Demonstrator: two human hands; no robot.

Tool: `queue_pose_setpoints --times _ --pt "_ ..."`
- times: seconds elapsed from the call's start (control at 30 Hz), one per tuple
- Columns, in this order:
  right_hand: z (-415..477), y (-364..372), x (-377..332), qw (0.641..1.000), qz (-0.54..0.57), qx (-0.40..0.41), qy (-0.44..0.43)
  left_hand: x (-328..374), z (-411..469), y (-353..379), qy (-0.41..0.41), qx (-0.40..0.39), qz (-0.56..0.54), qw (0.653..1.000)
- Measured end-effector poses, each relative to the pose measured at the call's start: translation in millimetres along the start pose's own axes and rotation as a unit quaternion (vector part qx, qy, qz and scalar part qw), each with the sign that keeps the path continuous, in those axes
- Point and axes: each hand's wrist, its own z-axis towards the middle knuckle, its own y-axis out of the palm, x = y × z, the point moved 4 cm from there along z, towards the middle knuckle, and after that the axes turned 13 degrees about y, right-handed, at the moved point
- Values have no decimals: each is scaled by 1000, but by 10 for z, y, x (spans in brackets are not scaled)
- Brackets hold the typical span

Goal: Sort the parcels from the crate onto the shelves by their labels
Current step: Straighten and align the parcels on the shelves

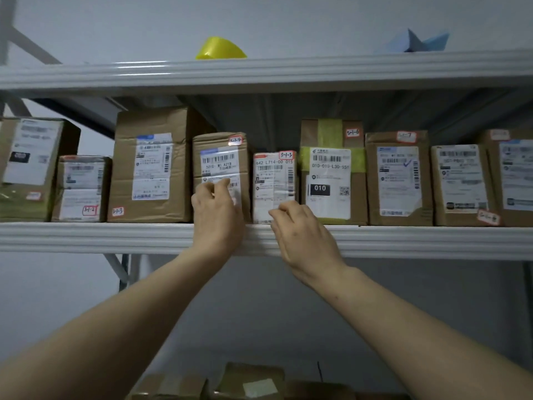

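A row of brown cardboard parcels stands on the middle shelf, each with a red-edged handwritten tag. My left hand rests against the lower front of the parcel tagged 3-1-4, thumb up on its shipping label. Just to the right stands a small white-labelled parcel tagged 3-1-5. My right hand touches its lower front edge with loosely bent fingers and holds nothing. The crate is out of view.
Parcels 3-1-2 and 3-1-3 stand to the left; 3-1-6, 3-1-7 and more stand to the right. A yellow object and a blue one lie on the top shelf. Boxes sit below.
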Motion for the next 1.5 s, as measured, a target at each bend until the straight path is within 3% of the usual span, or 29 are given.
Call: queue_pose_setpoints --times 0.2,0.37,0.67,0.77,1.0,1.2,1.37,1.5 --pt "45 271 -252 991 -67 -27 109 -354 186 -38 96 -100 4 990" --pt "53 311 -343 987 -92 -13 132 -383 222 -10 182 -106 30 977" --pt "86 319 -328 982 -84 -84 149 -332 249 50 200 -133 54 969" --pt "87 320 -323 982 -72 -85 155 -336 251 48 197 -132 55 970" --pt "40 357 -632 992 -34 21 121 -613 107 -181 167 -71 59 982" --pt "130 699 -1339 998 24 23 45 -1315 50 -557 53 -35 68 996" --pt "243 1020 -1839 997 -22 -12 73 -2063 111 -920 -18 -53 60 997" --pt "276 1142 -2054 989 -71 1 128 -2413 212 -1034 -7 -74 48 996"
